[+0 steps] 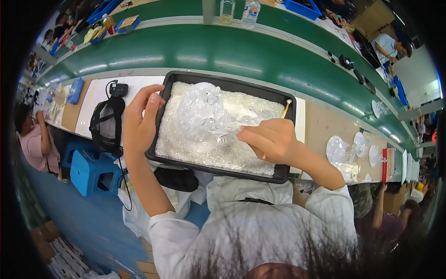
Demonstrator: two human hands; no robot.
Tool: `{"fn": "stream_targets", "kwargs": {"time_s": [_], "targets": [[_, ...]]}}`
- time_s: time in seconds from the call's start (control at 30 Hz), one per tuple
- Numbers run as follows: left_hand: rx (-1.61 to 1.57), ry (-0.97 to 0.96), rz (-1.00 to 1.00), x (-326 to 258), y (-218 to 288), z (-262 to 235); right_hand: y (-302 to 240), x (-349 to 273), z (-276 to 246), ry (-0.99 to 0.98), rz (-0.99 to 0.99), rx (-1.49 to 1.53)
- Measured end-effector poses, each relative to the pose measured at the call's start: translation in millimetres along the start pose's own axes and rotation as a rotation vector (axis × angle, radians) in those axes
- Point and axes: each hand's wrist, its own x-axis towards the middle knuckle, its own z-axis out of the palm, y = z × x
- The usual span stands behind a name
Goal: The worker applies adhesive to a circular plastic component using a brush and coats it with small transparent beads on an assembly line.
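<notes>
A black tray point(227, 172) full of clear, glittering beads point(190, 151) lies before me. On the beads, left of the middle, rests a clear, faceted piece point(202, 109) with a broad round end and a narrower part toward the right. My left hand point(144, 111) is curled at the tray's left rim, fingertips against it. Over the right half of the beads, my right hand point(274, 139) is closed, its fingertips pinching at the clear piece's narrow end. A thin yellowish stick point(286, 109) with a white tip passes through this hand; its middle is hidden.
Several clear round pieces point(336, 149) stand on the table to the right. A black mesh bag point(108, 123) and a small black device point(119, 89) sit to the left. Blue stools point(93, 172) are below. Bottles point(251, 14) stand beyond the green surface point(204, 51). Other people work around.
</notes>
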Motion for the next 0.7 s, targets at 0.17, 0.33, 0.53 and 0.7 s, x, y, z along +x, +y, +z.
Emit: {"fn": "stream_targets", "kwargs": {"time_s": [0.17, 0.33, 0.53, 0.7], "targets": [[0.022, 0.076, 0.080, -13, -19, 6, -18, 1, -6, 0.026, 0.284, 0.148], [0.083, 0.065, 0.101, -5, -26, 18, -4, 16, -22, -0.054, 0.699, 0.497], [0.467, -0.165, -0.038, 17, -2, 49, 19, 11, -33, -0.093, 0.957, 0.644], [0.769, -0.295, 0.021, 35, -2, 58, -12, -11, -26, -0.044, 1.077, 0.539]]}}
